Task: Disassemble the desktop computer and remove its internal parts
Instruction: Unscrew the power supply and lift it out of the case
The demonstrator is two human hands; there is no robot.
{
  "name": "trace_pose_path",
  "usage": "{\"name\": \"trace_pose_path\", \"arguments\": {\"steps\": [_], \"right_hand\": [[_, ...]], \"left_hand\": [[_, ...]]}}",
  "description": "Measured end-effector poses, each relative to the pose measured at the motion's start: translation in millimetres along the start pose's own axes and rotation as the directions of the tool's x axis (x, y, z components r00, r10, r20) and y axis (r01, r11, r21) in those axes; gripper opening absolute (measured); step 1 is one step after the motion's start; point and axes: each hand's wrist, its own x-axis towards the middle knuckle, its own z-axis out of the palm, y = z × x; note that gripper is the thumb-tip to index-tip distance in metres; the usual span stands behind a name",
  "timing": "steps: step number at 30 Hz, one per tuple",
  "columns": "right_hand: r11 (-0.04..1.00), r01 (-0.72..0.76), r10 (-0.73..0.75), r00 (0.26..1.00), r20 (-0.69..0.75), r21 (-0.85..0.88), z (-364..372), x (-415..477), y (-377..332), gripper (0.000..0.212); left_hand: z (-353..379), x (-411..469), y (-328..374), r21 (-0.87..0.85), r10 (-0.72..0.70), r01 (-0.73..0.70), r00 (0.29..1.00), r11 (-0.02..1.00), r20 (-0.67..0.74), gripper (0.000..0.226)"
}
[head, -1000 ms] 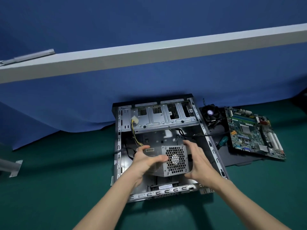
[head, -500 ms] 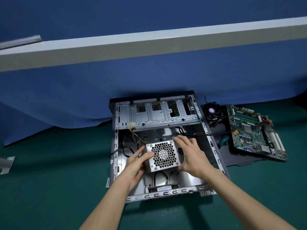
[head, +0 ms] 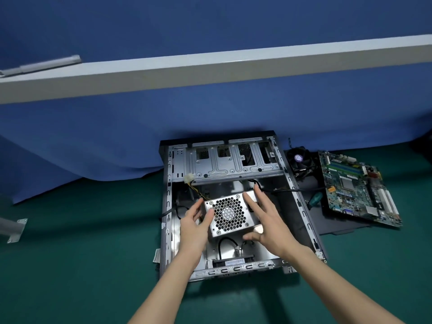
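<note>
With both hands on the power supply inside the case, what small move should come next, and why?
Probably lift the power supply a little and check the slack. The left hand and the right hand grip its sides, but yellow and black wires run from behind it toward a white plug in the case, so a quick pull could snag them.
</note>
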Motion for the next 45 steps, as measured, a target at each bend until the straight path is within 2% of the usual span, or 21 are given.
{"name": "trace_pose_path", "arguments": {"steps": [3, 5, 8, 10, 12, 13, 14, 17, 19, 20, 22, 25, 29, 36, 40, 43, 45], "right_hand": [[1.0, 0.004, -0.004, 0.998, -0.064, -0.007, -3.3, -9.2, 0.6, 0.082], [0.999, -0.03, 0.022, 0.962, -0.271, -0.028, -10.3, -16.4, -1.7, 0.05], [0.995, -0.069, 0.007, 0.784, -0.62, -0.077, -26.2, -23.6, 4.3, 0.016], [0.987, -0.155, 0.085, 0.688, -0.721, -0.032, -40.9, -27.7, 18.1, 0.007], [0.958, -0.275, 0.239, 0.617, -0.75, 0.08, -55.4, -29.5, 41.7, 0.008], [0.936, -0.331, 0.308, 0.602, -0.736, 0.12, -61.9, -29.0, 56.2, 0.009], [0.917, -0.38, 0.354, 0.629, -0.692, 0.124, -67.0, -27.3, 72.5, 0.01], [0.893, -0.447, 0.401, 0.846, -0.351, -0.057, -73.5, -19.6, 120.0, 0.017], [0.894, -0.394, 0.367, 0.917, -0.157, -0.215, -72.4, -12.4, 145.1, 0.036], [0.881, -0.348, 0.328, 0.937, -0.117, -0.321, -71.5, -7.6, 155.7, 0.045], [0.814, -0.218, 0.227, 0.973, -0.051, -0.539, -71.8, 2.9, 170.5, 0.049], [0.702, -0.082, 0.129, 0.992, 0.014, -0.707, -70.8, 16.6, 189.3, 0.046], [0.615, 0.016, 0.086, 0.992, 0.088, -0.788, -65.0, 29.3, 204.9, 0.049], [0.588, 0.177, 0.017, 0.973, 0.231, -0.789, -62.8, 45.6, 213.9, 0.048], [0.587, 0.243, -0.116, 0.969, 0.217, -0.772, -72.5, 40.5, 211.1, 0.039], [0.619, 0.239, -0.113, 0.97, 0.217, -0.748, -82.8, 30.2, 213.3, 0.051], [0.673, 0.219, -0.119, 0.975, 0.19, -0.706, -91.9, 18.9, 212.4, 0.05]], "left_hand": [[5.3, -4.0, 5.8, 0.229, 0.172, -0.17, 0.985, 0.958, 0.008, 0.052], [8.4, -6.9, 5.6, 0.451, 0.3, -0.286, 0.953, 0.846, 0.041, 0.051], [18.1, -10.7, 2.9, 0.709, 0.452, -0.447, 0.869, 0.546, 0.201, 0.046], [28.5, -13.2, 2.2, 0.771, 0.487, -0.505, 0.823, 0.389, 0.293, 0.043], [41.1, -14.9, 3.1, 0.814, 0.515, -0.522, 0.786, 0.256, 0.342, 0.04], [47.1, -14.9, 3.6, 0.829, 0.526, -0.521, 0.772, 0.204, 0.356, 0.039], [53.1, -14.2, 3.8, 0.84, 0.529, -0.513, 0.768, 0.174, 0.36, 0.039], [69.4, -12.0, 2.1, 0.876, 0.494, -0.46, 0.801, 0.148, 0.337, 0.041], [78.8, -11.6, 0.7, 0.896, 0.488, -0.422, 0.816, 0.14, 0.309, 0.04], [82.9, -11.4, -0.3, 0.904, 0.493, -0.401, 0.822, 0.146, 0.285, 0.039], [89.9, -10.0, -2.8, 0.921, 0.504, -0.358, 0.83, 0.154, 0.238, 0.037], [95.5, -6.8, -6.1, 0.933, 0.526, -0.329, 0.825, 0.146, 0.209, 0.035], [98.4, -5.4, -7.9, 0.942, 0.545, -0.318, 0.812, 0.11, 0.211, 0.033], [99.8, -4.9, -10.0, 0.95, 0.547, -0.299, 0.812, 0.089, 0.204, 0.034], [100.0, -3.8, -11.2, 0.954, 0.548, -0.289, 0.812, 0.076, 0.202, 0.035], [99.7, -5.0, -10.2, 0.953, 0.53, -0.293, 0.822, 0.075, 0.211, 0.04], [99.4, -6.6, -7.9, 0.949, 0.509, -0.303, 0.832, 0.087, 0.219, 0.045]]}}
